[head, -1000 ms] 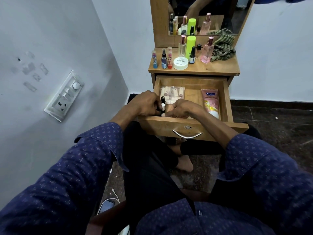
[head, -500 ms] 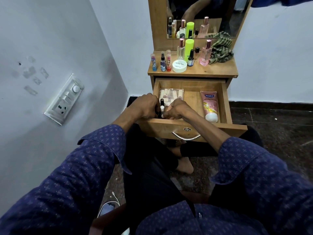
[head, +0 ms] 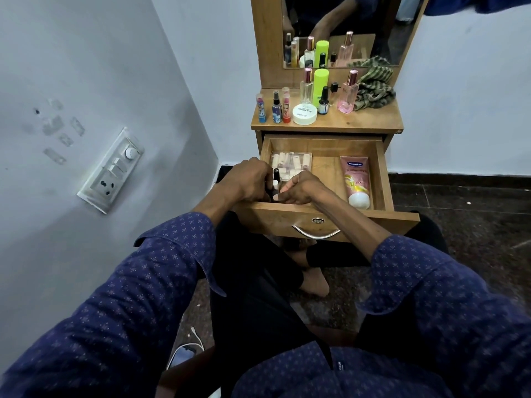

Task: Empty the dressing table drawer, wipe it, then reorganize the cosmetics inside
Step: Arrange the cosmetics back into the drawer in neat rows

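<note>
Head view, the only one. Drawer (head: 324,145) of the dressing table pulled open, wooden, chrome handle at front. Both hands down in its front-left corner, close together.

Left hand (head: 250,179): fingers curled, grip clamped round small upright bottles (head: 276,179), one dark-capped, one pale. Right hand (head: 301,188): fingers curled onto the same cluster, pinching at a pale cap; exactly which bottle it holds, cannot tell.

Behind the hands, a clear case (head: 291,163) of pale tubes lies flat at the drawer's back left. A pink tube (head: 356,180) lies flat along the right side, white cap toward the front. Middle of the drawer floor bare wood.

On the surface (head: 373,122) above: a row of small bottles, a white round jar (head: 304,114), a green can (head: 320,84), a pink perfume bottle (head: 348,94), a striped cloth (head: 373,90) at the right.

Step, as judged: reorganizing, standing small bottles in the front-left corner. Next move likely calls for releasing them upright without toppling, then fetching more from the surface.

Writing: pink tube reads "Vaseline", "10X" lower down. Jar lid text not legible. Other labels too small.
</note>
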The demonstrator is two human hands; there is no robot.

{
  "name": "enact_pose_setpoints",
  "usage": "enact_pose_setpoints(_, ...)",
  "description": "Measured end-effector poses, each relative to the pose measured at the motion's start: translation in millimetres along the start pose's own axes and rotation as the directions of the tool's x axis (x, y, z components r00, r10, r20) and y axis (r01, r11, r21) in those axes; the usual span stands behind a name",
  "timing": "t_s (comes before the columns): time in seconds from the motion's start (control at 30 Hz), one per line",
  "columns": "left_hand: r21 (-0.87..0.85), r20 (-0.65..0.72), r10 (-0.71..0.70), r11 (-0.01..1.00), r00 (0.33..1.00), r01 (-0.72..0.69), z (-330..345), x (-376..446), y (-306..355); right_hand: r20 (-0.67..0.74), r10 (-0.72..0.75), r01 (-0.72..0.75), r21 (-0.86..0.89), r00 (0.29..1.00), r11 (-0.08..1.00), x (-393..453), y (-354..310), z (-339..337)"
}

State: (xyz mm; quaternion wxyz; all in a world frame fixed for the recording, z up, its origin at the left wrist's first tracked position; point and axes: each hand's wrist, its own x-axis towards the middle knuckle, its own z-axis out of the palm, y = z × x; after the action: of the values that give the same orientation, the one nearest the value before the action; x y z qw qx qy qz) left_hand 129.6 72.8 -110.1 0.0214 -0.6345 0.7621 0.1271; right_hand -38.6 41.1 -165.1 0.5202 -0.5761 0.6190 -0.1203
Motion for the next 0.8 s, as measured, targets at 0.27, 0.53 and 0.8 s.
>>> enact_pose_setpoints(0.27,-0.059,0.02,0.037,0.998,0.999,-0.035,-2,2,1,0.074,-0.006,0.004,0.028,0.997,1.0,-4,0,-12)
enact_pose_setpoints(0.53,-0.1,-0.052,0.111,0.988,0.992,-0.116,-16,16,7,0.004,-0.128,0.128,0.014,0.992,0.992,-9,-8,-45)
enact_pose_setpoints(0.8,-0.127,-0.336,0.104,0.98,0.936,-0.155,-26,44,11,-0.269,-0.438,0.393,-0.206,0.858,0.896,-7,-40,-109)
